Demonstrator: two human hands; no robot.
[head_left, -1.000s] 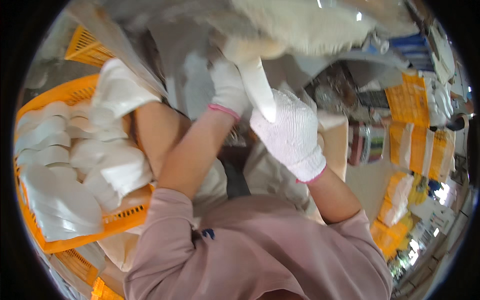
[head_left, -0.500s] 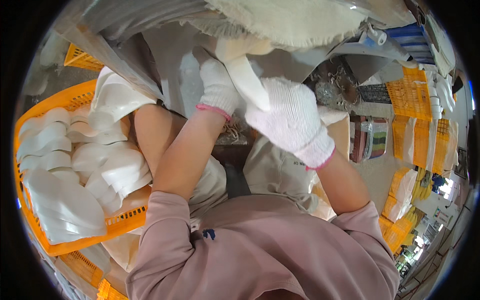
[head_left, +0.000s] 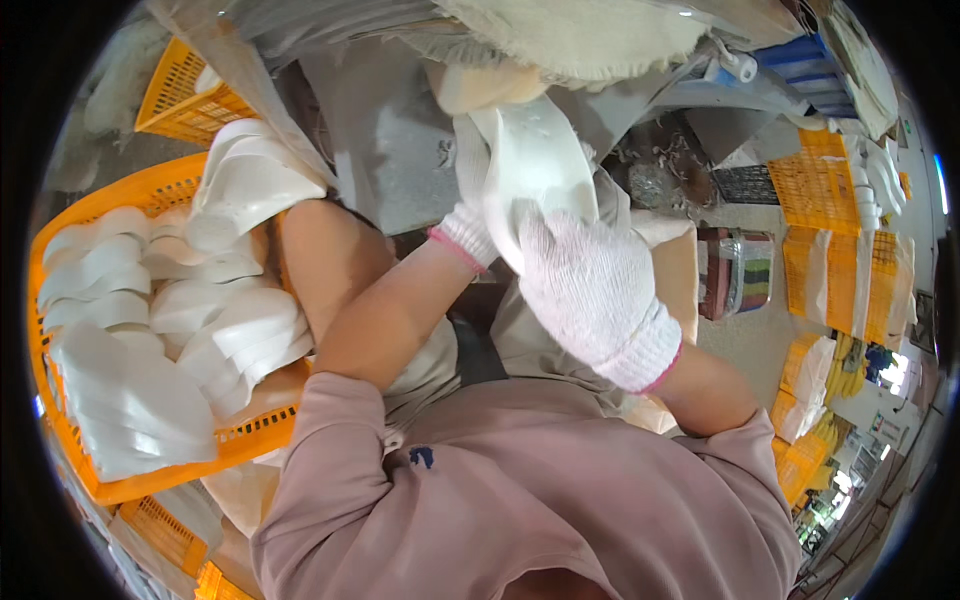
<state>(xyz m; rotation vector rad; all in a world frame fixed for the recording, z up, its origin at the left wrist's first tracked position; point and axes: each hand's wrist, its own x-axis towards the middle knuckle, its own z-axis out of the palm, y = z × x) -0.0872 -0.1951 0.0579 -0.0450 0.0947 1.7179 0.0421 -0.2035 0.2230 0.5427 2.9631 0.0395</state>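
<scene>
A glossy white curved piece (head_left: pixel 540 165), broad and shell-like, is held in front of me with its smooth face turned up. My left hand (head_left: pixel 472 185), in a white knit glove with a pink cuff, grips its left side; most of its fingers are hidden behind the piece. My right hand (head_left: pixel 590 285), gloved the same way, is closed on the near right edge, fingertips on its face. Just beyond its far end hangs a thick, frayed cream cloth wheel (head_left: pixel 600 40); whether they touch I cannot tell.
On my left stands an orange crate (head_left: pixel 255 440) full of similar white curved pieces (head_left: pixel 130 390). Another orange crate (head_left: pixel 195 105) is farther back. Stacked orange crates (head_left: pixel 815 265) and a striped bundle (head_left: pixel 750 275) are at the right. Grey sheeting (head_left: pixel 375 120) lies below the wheel.
The white piece has turned from nearly edge-on to showing its broad face. Both hands have come nearer me, the left also moving right and now partly behind the piece.
</scene>
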